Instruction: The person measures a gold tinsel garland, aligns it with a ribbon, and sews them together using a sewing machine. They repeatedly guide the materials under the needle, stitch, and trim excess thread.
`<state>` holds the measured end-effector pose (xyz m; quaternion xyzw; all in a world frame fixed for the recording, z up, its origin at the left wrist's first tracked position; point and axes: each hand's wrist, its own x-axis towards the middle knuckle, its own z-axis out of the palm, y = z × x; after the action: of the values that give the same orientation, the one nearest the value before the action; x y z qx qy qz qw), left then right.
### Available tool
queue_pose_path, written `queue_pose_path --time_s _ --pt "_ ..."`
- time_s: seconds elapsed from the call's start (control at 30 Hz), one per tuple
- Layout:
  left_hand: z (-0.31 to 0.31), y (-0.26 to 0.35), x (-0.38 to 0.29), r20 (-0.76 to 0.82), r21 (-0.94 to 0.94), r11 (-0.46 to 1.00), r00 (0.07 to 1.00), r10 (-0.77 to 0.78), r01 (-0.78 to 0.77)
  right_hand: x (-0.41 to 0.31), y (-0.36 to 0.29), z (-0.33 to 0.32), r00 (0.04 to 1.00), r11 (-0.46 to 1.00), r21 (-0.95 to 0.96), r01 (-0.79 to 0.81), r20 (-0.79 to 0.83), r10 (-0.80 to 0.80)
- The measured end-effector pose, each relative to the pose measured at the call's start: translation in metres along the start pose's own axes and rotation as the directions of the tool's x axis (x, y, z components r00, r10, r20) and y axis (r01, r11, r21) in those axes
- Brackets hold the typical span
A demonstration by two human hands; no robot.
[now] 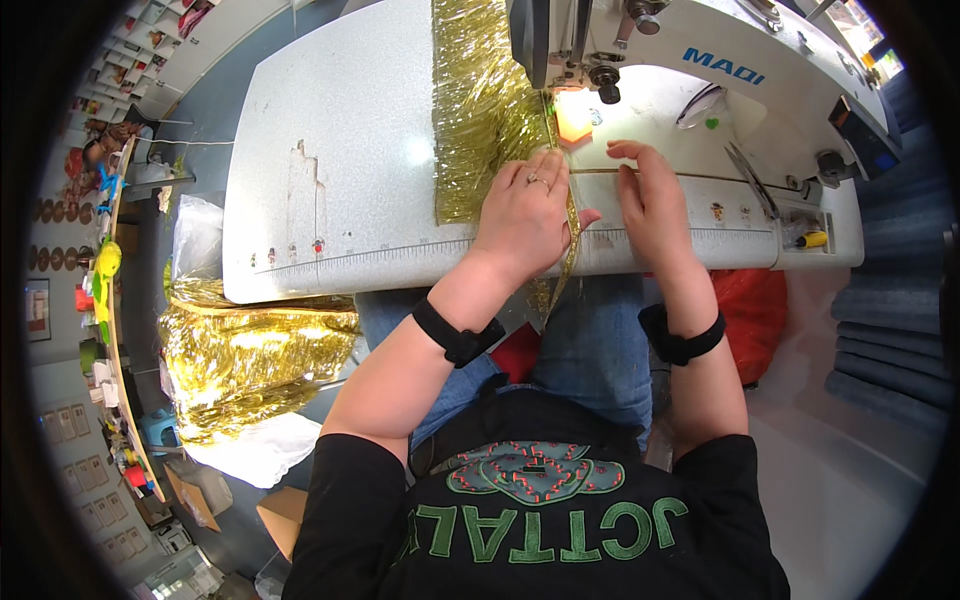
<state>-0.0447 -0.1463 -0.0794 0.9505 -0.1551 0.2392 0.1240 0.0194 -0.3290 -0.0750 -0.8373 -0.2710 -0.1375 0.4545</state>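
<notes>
Gold metallic tinsel fringe (480,90) lies across the bed of a MAQI sewing machine (675,56), its bound edge running toward the needle area. My left hand (527,210) presses flat on that edge, fingers together, just below the presser foot area. Under its thumb passes a narrow gold trim strip (574,247), whose tail hangs over the table's front edge onto my lap. To the right, my right hand (651,202) hovers over or rests on the bed with fingers curved and apart, and nothing shows in it. An orange guide block (574,120) sits beside the needle area under the lamp.
Thread snips (750,176) lie on the bed at right, near a small tray (806,232) holding a yellow item. A printed ruler (382,251) follows the front edge. More gold fringe (255,352) is heaped at left, and a red bag (750,322) is below right.
</notes>
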Motion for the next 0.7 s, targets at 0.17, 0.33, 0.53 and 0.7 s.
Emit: queue_pose_path --time_s 0.17,0.33,0.53,0.7 --pt "0.001 -0.001 0.003 0.014 0.024 1.000 1.000 -0.020 0.019 0.046 0.019 -0.010 0.992 0.981 -0.148 0.125 0.030 -0.121" --pt "0.001 0.000 0.006 0.047 0.110 0.994 0.998 -0.031 0.026 0.100 0.039 -0.010 0.972 0.996 -0.083 -0.029 0.231 0.048" --pt "0.000 0.002 0.002 0.066 0.142 0.990 0.997 -0.026 0.017 0.123 0.046 -0.010 0.906 0.988 0.006 -0.152 0.402 0.137" --pt "0.001 -0.001 0.000 0.034 0.122 0.992 0.999 -0.001 -0.003 0.123 0.044 -0.015 0.933 0.996 0.004 -0.094 0.351 0.087"
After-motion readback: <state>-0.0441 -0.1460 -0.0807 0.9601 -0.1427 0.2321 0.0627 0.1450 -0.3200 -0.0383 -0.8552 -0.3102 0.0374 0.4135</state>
